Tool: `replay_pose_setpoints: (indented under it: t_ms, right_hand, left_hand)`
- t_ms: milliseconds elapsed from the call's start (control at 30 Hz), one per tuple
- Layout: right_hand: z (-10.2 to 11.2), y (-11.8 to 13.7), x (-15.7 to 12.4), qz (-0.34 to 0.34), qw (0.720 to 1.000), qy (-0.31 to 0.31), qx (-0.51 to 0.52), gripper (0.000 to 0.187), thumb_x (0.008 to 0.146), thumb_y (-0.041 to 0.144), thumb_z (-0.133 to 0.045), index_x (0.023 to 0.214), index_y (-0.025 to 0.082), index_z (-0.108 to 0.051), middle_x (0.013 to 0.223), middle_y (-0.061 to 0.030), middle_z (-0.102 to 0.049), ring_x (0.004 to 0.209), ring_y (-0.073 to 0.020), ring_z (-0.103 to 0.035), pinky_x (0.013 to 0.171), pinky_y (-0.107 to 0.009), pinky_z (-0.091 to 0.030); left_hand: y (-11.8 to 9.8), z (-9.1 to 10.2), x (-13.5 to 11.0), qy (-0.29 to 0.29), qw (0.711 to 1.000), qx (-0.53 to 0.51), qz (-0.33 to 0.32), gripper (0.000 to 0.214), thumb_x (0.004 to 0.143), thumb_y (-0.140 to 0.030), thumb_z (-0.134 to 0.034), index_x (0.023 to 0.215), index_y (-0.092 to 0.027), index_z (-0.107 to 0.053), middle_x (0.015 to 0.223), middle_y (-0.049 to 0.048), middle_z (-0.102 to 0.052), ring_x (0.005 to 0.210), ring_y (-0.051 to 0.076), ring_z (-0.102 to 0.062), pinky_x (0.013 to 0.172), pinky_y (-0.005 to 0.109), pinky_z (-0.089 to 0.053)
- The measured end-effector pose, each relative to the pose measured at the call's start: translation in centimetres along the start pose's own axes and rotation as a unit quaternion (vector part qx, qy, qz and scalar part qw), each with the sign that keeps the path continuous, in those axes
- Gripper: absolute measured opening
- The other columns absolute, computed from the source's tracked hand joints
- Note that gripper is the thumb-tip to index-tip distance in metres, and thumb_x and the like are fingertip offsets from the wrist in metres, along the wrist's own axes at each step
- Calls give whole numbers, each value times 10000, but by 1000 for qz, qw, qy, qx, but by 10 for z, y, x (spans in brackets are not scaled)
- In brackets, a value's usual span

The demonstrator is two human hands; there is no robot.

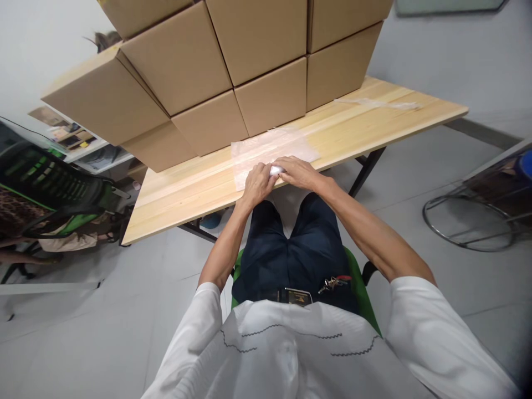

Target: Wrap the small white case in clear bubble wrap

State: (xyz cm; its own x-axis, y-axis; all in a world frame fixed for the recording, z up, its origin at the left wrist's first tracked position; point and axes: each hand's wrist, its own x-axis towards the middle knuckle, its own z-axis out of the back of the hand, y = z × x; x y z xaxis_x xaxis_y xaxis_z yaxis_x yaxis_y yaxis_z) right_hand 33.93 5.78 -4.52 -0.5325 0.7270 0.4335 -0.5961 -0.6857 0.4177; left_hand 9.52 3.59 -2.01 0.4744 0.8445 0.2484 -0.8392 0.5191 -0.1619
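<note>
A small whitish roll-shaped bundle (pixel 276 170) lies between my two hands at the table's front edge; its contents cannot be made out. My left hand (pixel 259 182) is closed on its left end. From the other side my right hand (pixel 300 171) grips it, with the fingers bent over the top. Under and beyond the hands a thin, see-through pinkish bubble wrap sheet (pixel 274 145) is spread flat on the wooden table (pixel 178 191), reaching back close to the boxes.
Stacked cardboard boxes (pixel 272 94) line the table's far side. A clear plastic strip (pixel 382 103) lies at the right. On the floor are a metal-framed stool (pixel 469 221) at right and a black-green chair (pixel 58 177) at left, with a person partly visible beside it.
</note>
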Motion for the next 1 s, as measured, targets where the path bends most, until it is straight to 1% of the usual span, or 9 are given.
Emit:
replay_pose_setpoints:
  t_ms: [100, 200, 300, 433, 533, 700, 833, 933, 1000]
  right_hand:
    - [2, -2, 1, -13, 1000, 7, -4, 586, 1113, 286, -659, 1668, 213, -829, 1721, -188, -843, 1600, -446, -753, 1386, -650, -582]
    - [6, -3, 1, -33, 999, 20, -18, 569, 1135, 349, -675, 1652, 172, -833, 1674, -219, -862, 1550, -471, -767, 1350, -632, -593]
    - [10, -4, -1, -46, 998, 19, -29, 584, 1170, 409, -654, 1654, 132, -826, 1658, -245, -864, 1542, -478, -766, 1354, -612, -585]
    - [12, -3, -2, -54, 998, -1, -38, 530, 1187, 435, -647, 1595, 164, -848, 1637, -232, -875, 1535, -468, -760, 1334, -603, -600]
    - [14, -3, -2, -71, 996, -5, -53, 491, 1193, 449, -644, 1534, 169, -859, 1595, -248, -881, 1502, -473, -767, 1286, -608, -623]
    - [20, -2, -1, -91, 993, 5, -72, 443, 1222, 467, -632, 1465, 186, -873, 1518, -240, -897, 1439, -457, -791, 1196, -559, -644]
    - [30, 3, 0, -118, 989, 26, -83, 465, 1229, 474, -612, 1451, 177, -893, 1522, -242, -893, 1408, -451, -821, 1156, -531, -641]
    - [35, 5, 1, -136, 987, 33, -79, 508, 1228, 476, -578, 1463, 167, -906, 1533, -244, -896, 1375, -452, -833, 1137, -531, -637]
    - [36, 3, 2, -145, 986, 28, -74, 526, 1228, 472, -554, 1461, 168, -914, 1536, -236, -903, 1363, -445, -832, 1131, -528, -634]
  left_hand:
    - [0, 4, -1, 9, 1000, 3, 1, 410, 1334, -516, -607, 1584, -242, -782, 1528, 216, -805, 1466, 422, -750, 1263, 526, -602]
    - [-1, 8, -3, 15, 1000, 10, 6, 383, 1340, -522, -606, 1574, -272, -779, 1542, 194, -809, 1466, 406, -750, 1266, 505, -596]
    - [-2, 9, -3, 15, 999, 27, 11, 402, 1349, -492, -580, 1592, -241, -780, 1548, 207, -818, 1476, 408, -752, 1267, 498, -587]
    - [3, 7, 0, 5, 999, 31, 19, 423, 1344, -474, -577, 1591, -213, -801, 1542, 219, -845, 1474, 417, -762, 1262, 507, -579]
    - [10, 6, 3, -4, 1000, 13, 19, 452, 1336, -501, -578, 1590, -210, -814, 1547, 216, -871, 1456, 404, -769, 1277, 504, -574]
    - [17, 16, 7, 7, 999, -31, 19, 450, 1310, -525, -592, 1499, -222, -866, 1529, 193, -909, 1428, 384, -786, 1299, 501, -583]
    - [17, 29, 14, 24, 998, -49, 39, 448, 1263, -540, -642, 1414, -222, -919, 1458, 188, -940, 1348, 396, -818, 1216, 501, -619]
    - [20, 37, 22, 30, 995, -76, 53, 473, 1215, -520, -686, 1441, -190, -938, 1391, 175, -953, 1266, 374, -835, 1135, 465, -625]
    - [25, 42, 28, 40, 993, -104, 46, 512, 1185, -500, -686, 1455, -149, -941, 1323, 165, -957, 1177, 339, -832, 1074, 437, -616]
